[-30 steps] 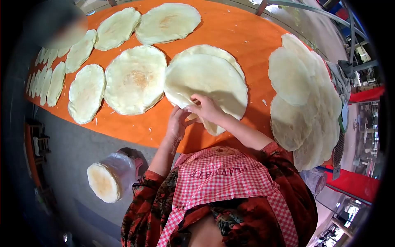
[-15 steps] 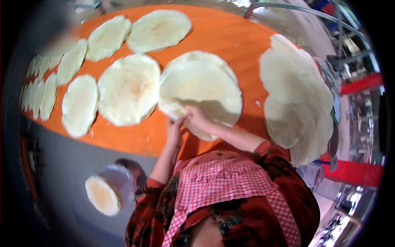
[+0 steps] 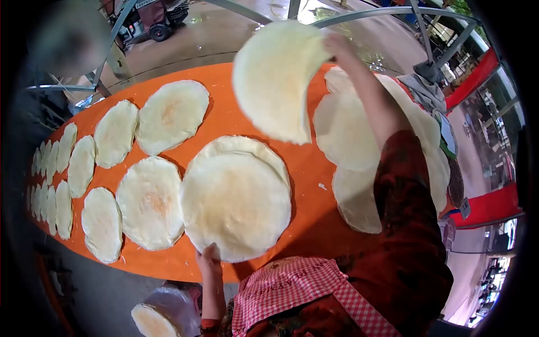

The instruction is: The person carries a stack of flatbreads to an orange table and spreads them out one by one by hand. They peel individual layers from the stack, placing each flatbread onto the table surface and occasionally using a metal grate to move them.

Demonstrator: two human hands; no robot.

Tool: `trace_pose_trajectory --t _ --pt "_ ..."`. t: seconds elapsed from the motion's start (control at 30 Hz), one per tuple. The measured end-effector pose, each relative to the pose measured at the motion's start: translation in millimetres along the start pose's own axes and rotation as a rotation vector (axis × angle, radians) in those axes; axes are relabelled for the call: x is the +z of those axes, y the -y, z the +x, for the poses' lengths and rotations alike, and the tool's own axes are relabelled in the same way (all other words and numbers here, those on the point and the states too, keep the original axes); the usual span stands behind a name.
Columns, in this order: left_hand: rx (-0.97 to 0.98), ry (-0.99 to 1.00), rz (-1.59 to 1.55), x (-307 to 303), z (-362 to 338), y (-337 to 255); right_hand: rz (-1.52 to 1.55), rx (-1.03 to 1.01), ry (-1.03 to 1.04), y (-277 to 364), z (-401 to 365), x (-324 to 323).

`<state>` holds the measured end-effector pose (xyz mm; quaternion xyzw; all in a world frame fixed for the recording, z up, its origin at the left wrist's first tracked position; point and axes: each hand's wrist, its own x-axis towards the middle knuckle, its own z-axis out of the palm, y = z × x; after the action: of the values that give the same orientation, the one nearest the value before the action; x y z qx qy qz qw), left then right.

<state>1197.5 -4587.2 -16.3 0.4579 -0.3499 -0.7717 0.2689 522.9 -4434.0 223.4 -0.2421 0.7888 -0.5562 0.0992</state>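
Note:
My right hand (image 3: 338,47) is raised over the far side of the orange table, its fingers closed on the edge of a thin round flatbread sheet (image 3: 275,81) that hangs in the air, curved along its right side. My left hand (image 3: 210,257) touches the near edge of a round flatbread (image 3: 236,205), thumb on top; its other fingers are mostly hidden. That flatbread lies over another one, whose rim (image 3: 247,144) shows beyond it.
Rows of round flatbreads (image 3: 149,203) cover the left of the orange table (image 3: 168,267). Overlapping thin sheets (image 3: 345,132) lie at the right. Below the near edge stands a plastic-wrapped stack (image 3: 154,321). Metal bars (image 3: 387,10) cross beyond the table.
My right hand has moved up and away from the near flatbread, lifting a thin sheet. My left hand has shifted left along the near edge. The view has tilted upward.

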Motion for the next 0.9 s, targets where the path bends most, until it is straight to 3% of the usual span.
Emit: trace_pose_trajectory --t 0.07,0.13,0.27,0.37,0.47,0.53,0.6,0.67,0.77,0.9 --pt "-0.104 0.108 -0.219 7 -10 -5 0.221 0.160 -0.305 -21 -22 -31" --pt "-0.140 0.214 -0.301 18 -24 -16 0.245 0.298 -0.442 -106 -28 -61" --pt "-0.323 0.275 -0.531 4 -33 -5 0.404 0.703 -0.455 -345 -39 -95" --pt "-0.286 0.318 -0.441 12 -36 -5 0.504 0.946 -0.637 -293 -83 -40" --pt "-0.306 0.268 -0.434 11 -37 -3 -0.740 0.348 -0.658 -257 -95 0" --pt "-0.307 0.253 -0.437 15 -36 -5 -0.666 -0.161 -0.489 -255 -91 33" --pt "-0.289 0.260 -0.454 29 -42 -10 -0.649 -0.289 -0.169 -234 -97 77" --pt "-0.296 0.235 -0.464 26 -41 -7 -0.937 -0.322 0.065 -199 -109 119" --pt "-0.308 0.190 -0.484 23 -38 -4 -0.875 -0.217 -0.035 -205 -80 171" --pt "-0.310 0.174 -0.478 19 -32 -4 -0.945 0.126 -0.061 -176 -24 198"
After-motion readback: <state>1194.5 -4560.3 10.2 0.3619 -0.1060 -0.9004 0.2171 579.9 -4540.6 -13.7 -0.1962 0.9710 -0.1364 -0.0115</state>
